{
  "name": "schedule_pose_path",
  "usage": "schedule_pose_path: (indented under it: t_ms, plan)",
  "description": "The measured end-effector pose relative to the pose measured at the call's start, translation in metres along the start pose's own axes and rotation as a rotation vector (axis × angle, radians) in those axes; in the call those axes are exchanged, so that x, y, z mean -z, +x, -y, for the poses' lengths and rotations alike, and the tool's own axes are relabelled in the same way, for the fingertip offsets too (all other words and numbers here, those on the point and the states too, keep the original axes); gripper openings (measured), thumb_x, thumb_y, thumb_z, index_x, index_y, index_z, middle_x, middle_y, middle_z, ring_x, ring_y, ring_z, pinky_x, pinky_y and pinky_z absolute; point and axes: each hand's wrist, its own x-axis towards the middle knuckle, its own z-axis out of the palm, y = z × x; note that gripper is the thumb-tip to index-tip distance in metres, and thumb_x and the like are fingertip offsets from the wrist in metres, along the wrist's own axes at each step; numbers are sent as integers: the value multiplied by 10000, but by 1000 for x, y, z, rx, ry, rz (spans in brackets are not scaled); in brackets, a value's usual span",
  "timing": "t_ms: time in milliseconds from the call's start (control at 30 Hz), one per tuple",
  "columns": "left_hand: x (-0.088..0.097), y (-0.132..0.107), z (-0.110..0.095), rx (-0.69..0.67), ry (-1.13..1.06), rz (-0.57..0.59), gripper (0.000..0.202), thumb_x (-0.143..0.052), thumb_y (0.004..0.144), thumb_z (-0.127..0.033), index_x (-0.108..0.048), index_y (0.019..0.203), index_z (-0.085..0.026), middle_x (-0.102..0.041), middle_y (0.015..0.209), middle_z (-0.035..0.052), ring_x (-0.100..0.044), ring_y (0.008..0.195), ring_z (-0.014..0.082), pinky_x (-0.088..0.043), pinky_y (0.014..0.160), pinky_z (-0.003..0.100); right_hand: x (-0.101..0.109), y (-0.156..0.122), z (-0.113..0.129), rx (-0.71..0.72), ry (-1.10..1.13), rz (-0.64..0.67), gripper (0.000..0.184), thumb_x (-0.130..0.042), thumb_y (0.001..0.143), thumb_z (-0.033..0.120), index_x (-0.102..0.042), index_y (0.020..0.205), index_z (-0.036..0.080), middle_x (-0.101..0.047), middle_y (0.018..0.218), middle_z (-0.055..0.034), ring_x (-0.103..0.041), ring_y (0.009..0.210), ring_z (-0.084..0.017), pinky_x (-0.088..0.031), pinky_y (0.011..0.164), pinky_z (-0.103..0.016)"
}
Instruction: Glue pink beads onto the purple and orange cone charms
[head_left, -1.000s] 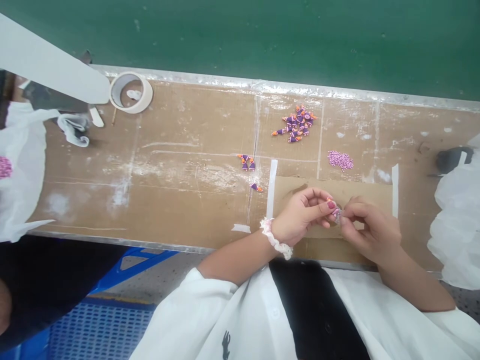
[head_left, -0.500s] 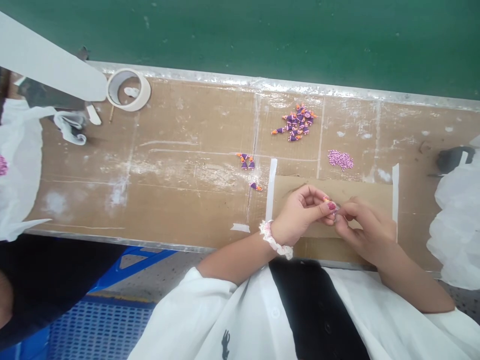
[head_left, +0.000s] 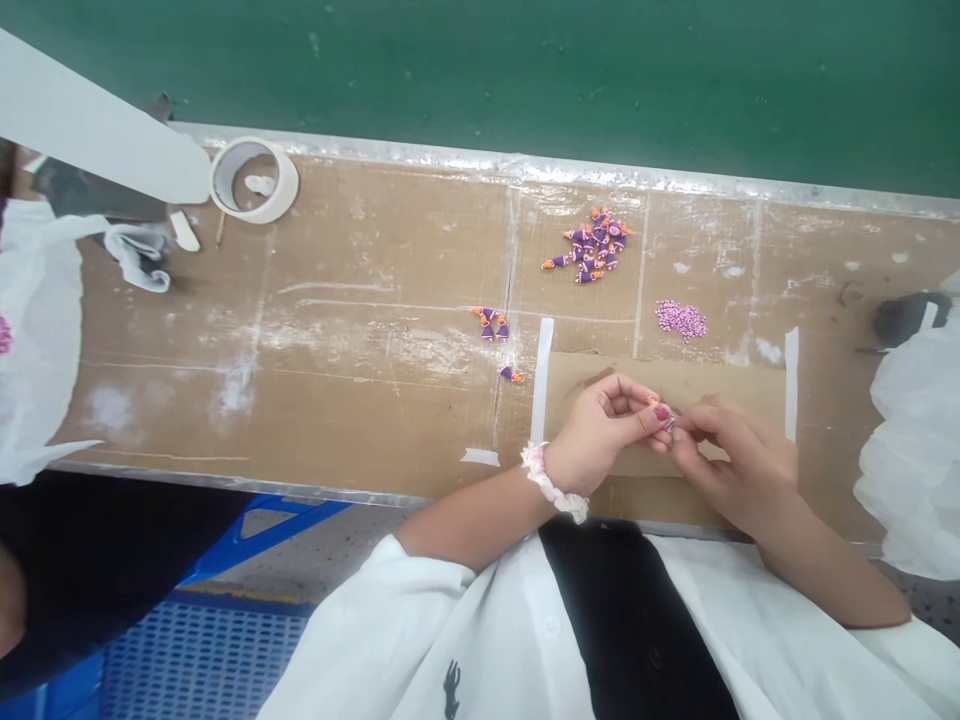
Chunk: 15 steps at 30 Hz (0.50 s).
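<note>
My left hand (head_left: pixel 611 425), with a scrunchie (head_left: pixel 553 484) on its wrist, pinches a small purple and orange figure (head_left: pixel 654 401), mostly covered by the fingers. My right hand (head_left: pixel 731 455) is closed at the fingertips against the same spot; whatever it pinches is too small to make out. Both hands are over a taped cardboard sheet (head_left: pixel 675 373). Beyond them lies a pile of small purple and orange figures (head_left: pixel 596 248), and a heap of tiny pink pieces (head_left: pixel 681 320) is to its right. Several more such figures (head_left: pixel 491 324) lie to the left.
At the far left stand a roll of white tape (head_left: pixel 279 195) and a long white panel (head_left: pixel 105 130). White plastic sheeting (head_left: pixel 911 440) bulges over the right end, beside a dark object (head_left: pixel 900 316). Another person's dark clothing (head_left: pixel 112 560) shows at lower left, near a blue stool (head_left: pixel 202 650).
Almost nothing differs. Both hands keep their places with the fingertips together, and the fingers have shifted only very slightly.
</note>
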Motion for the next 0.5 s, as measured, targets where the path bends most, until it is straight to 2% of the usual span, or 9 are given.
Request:
schedule_pose_path:
  t_ms: [133, 233, 400, 500]
  plan:
    - [-2, -3, -4, 2, -42, 49, 336, -809, 658, -278, -534, 770, -122, -646, 638, -14, -623, 571, 66, -513, 552, 165, 2, 3, -6, -13, 121, 17, 227, -589, 816, 5, -539, 877, 217, -573, 695, 14, -523, 582, -106, -401, 496, -238]
    - [-1, -4, -7, -69, -47, 100, 299, -788, 690, -271, -542, 794, -137, -648, 658, -14, -619, 575, 70, -514, 537, 174, 4, 1, -13, -40, 294, 26, 239, -574, 815, 6, -561, 909, 225, -577, 704, 10, -525, 591, -118, -404, 499, -254]
    - [4, -2, -6, -276, 70, 105, 286, -780, 695, -288, -545, 800, -162, -669, 722, -7, -602, 564, 77, -505, 500, 195, 6, -3, -20, -138, 190, -174, 193, -617, 815, 72, -595, 916, 235, -582, 724, 2, -527, 614, -132, -402, 511, -269]
    - [3, 3, -8, -348, 207, 43, 290, -766, 704, -324, -542, 800, -167, -669, 730, -3, -548, 501, 58, -461, 456, 192, 6, -1, -28, -148, 132, -143, 124, -620, 837, 136, -579, 898, 236, -572, 718, 8, -496, 568, -118, -394, 488, -256]
